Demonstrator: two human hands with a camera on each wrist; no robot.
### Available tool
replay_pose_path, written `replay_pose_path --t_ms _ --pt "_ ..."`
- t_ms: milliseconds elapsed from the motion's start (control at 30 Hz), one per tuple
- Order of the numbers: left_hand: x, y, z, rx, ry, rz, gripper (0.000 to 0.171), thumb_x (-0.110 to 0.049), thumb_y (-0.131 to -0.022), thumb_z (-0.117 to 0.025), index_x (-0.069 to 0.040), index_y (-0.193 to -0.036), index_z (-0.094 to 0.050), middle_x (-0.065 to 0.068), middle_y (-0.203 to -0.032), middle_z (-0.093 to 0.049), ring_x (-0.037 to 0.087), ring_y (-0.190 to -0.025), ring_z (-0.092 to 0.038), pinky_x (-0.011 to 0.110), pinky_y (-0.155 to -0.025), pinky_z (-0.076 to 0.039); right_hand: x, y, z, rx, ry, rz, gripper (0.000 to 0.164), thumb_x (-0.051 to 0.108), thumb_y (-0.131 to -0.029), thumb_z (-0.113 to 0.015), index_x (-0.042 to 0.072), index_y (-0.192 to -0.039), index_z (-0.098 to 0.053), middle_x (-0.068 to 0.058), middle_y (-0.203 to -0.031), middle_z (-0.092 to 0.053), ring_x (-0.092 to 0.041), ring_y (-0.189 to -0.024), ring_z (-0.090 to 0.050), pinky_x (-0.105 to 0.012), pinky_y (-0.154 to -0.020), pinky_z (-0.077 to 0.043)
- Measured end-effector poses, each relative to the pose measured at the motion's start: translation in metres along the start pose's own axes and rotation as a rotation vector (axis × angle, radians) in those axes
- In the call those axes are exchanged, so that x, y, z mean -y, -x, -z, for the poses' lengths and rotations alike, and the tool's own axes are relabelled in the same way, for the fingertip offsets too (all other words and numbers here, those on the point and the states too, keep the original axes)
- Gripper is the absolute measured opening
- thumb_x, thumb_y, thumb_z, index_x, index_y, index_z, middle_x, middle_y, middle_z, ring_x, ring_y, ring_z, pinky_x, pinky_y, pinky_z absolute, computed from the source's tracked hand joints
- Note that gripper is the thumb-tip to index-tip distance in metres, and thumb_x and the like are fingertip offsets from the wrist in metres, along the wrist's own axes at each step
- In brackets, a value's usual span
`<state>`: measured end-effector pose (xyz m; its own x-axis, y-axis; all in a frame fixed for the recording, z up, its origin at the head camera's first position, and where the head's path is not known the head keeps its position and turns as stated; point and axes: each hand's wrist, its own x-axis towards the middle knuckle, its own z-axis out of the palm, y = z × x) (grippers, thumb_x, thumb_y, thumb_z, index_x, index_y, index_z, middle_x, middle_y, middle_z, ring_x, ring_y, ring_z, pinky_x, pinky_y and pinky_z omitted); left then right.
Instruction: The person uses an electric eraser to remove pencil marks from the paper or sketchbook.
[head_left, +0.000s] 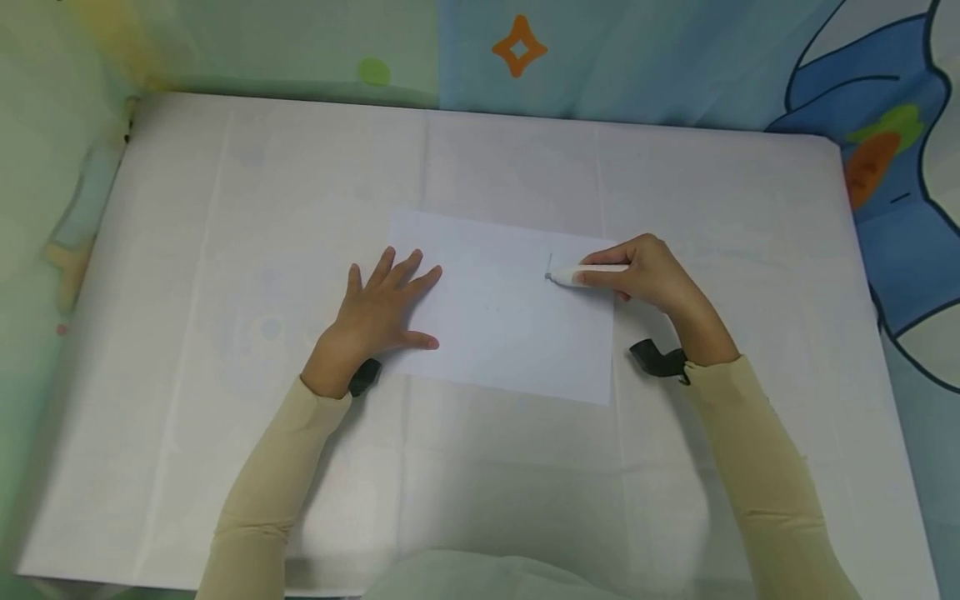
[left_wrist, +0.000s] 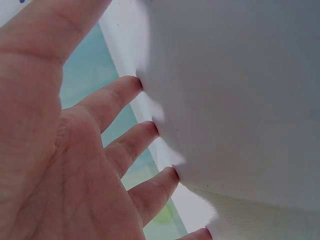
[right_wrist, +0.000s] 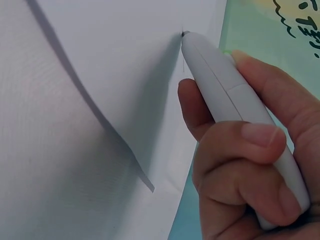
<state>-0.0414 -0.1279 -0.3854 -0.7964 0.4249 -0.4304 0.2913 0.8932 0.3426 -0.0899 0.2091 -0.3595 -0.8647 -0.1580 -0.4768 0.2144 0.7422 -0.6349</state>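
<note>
A white sheet of paper [head_left: 510, 325] lies at a slight slant on the white-covered table. My left hand [head_left: 382, 312] rests with fingers spread over its left side, and in the left wrist view the fingertips [left_wrist: 152, 127] meet the white surface. At the right side of the sheet, my right hand [head_left: 648, 271] grips a thick white pen-shaped tool [head_left: 592, 275], its tip pointing left. Seen from the right wrist, the tool [right_wrist: 240, 100] has a smooth, seamed barrel, and its small dark tip is right at the paper. A short thin line [head_left: 551, 261] shows on the sheet near the tip.
The white cloth [head_left: 300, 175] over the table shows fold creases. Printed curtains [head_left: 645, 58] hang behind the table and along its sides. A black wrist mount [head_left: 657, 358] sits at my right cuff, another [head_left: 365, 377] at my left.
</note>
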Motion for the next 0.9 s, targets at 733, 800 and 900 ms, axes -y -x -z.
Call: replay_pose_path --t_ms 733,800,900 --pt "-0.0002 0.0000 -0.0011 -0.005 -0.005 -0.001 0.094 -0.056 -0.075 -0.068 -0.027 -0.149 -0.018 0.002 -0.158 -0.008 0.030 -0.145 0.003 0.066 -0.109 -0.004 0.0010 -0.0003 -0.0012 0.001 0.010 -0.002 0.045 0.034 -0.079 -0.073 0.006 -0.113 -0.067 0.005 -0.043 -0.046 -0.010 -0.046 -0.041 -0.026 -0.052 -0.032" --pt "0.0001 -0.0003 -0.0012 -0.005 -0.004 -0.002 0.094 -0.056 -0.075 -0.068 -0.027 -0.149 -0.018 0.002 -0.158 -0.008 0.030 -0.145 0.003 0.066 -0.109 -0.004 0.0005 -0.0005 -0.0008 -0.001 0.007 -0.001 0.045 0.034 -0.079 -0.073 0.006 -0.113 -0.067 0.005 -0.044 -0.048 -0.010 -0.047 -0.041 -0.026 -0.052 -0.033" --pt "0.0006 -0.0009 -0.0012 -0.006 -0.004 -0.003 0.094 -0.056 -0.075 -0.068 -0.027 -0.149 -0.019 0.002 -0.158 -0.009 0.030 -0.145 0.003 0.066 -0.108 -0.005 0.0008 -0.0012 -0.0006 0.006 0.007 -0.008 0.044 0.035 -0.078 -0.074 0.007 -0.112 -0.069 0.005 -0.044 -0.047 -0.010 -0.047 -0.041 -0.027 -0.050 -0.031"
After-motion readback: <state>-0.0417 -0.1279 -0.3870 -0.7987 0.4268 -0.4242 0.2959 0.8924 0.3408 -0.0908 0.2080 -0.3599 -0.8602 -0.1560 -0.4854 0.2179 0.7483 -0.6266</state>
